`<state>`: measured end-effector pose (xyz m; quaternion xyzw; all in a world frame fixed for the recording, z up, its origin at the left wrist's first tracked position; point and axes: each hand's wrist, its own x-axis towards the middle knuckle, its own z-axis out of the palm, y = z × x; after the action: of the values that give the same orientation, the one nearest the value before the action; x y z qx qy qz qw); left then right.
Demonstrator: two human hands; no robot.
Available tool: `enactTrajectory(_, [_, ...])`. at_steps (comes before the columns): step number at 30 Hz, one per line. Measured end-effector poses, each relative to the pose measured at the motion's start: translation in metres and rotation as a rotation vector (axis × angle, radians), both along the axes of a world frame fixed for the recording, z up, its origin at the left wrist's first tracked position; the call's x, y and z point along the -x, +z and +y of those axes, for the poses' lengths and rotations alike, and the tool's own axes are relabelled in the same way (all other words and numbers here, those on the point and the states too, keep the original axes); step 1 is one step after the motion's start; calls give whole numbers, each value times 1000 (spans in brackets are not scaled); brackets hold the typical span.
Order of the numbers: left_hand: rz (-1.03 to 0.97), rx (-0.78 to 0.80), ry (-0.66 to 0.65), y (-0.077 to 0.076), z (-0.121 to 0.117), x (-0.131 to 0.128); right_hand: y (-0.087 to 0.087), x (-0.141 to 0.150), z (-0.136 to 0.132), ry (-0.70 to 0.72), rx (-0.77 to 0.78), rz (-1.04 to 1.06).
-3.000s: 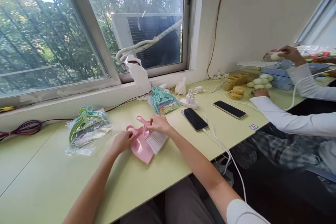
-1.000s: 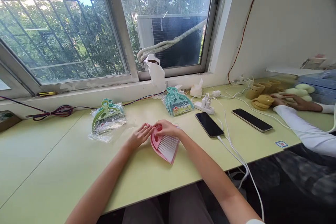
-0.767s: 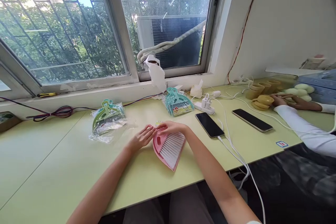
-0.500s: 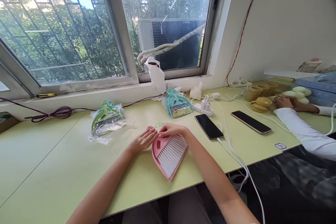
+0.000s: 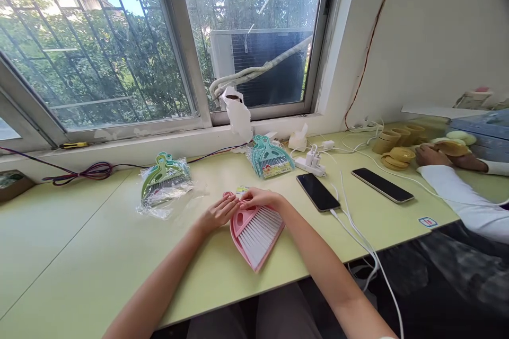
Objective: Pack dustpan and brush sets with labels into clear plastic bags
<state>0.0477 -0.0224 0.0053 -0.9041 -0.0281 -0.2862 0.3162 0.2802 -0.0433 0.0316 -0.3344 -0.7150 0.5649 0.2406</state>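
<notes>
In front of me on the table lies a small pink dustpan point(image 5: 239, 248) with a white-bristled pink hand brush point(image 5: 260, 230) nested in it, bristles toward me. My left hand point(image 5: 219, 213) has its fingers closed on the handle end from the left side. From the right, my right hand point(image 5: 258, 198) bends over the brush's handle and grips it close to the left fingertips. Both hands hide most of the handles. Just behind them, a yellow-green label point(image 5: 242, 189) sticks out, partly covered.
Bagged green dustpan sets point(image 5: 161, 177) lie back left, teal ones point(image 5: 270, 159) back centre. Right are a phone point(image 5: 317, 192), a power strip point(image 5: 310, 165), white cables and another phone point(image 5: 382, 185). Beyond, a co-worker's hands point(image 5: 433, 156) handle a yellowish round piece near several yellowish cups point(image 5: 386, 141).
My hands and the pink set stay almost in place. The view shifts slightly. At far right, the co-worker's hands have raised a yellowish round piece.
</notes>
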Motion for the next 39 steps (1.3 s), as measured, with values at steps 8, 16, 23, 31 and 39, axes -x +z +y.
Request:
enactTrajectory(8, [-16,-70,-6,2,0,-3,-3,2,2,-65,23,-17])
enactTrajectory(16, [42,-75,-4,3,-2,-3,-11,1,9,-76,1,-63])
enactTrajectory(23, [50,-72,4,5,-2,-3,-9,2,8,-84,13,-56])
enactTrajectory(31, [-172,15,108,12,1,5,6,11,-4,-104,42,107])
enactTrajectory(39, [-141,-60,128,16,2,10,3,20,-5,1,2,-30])
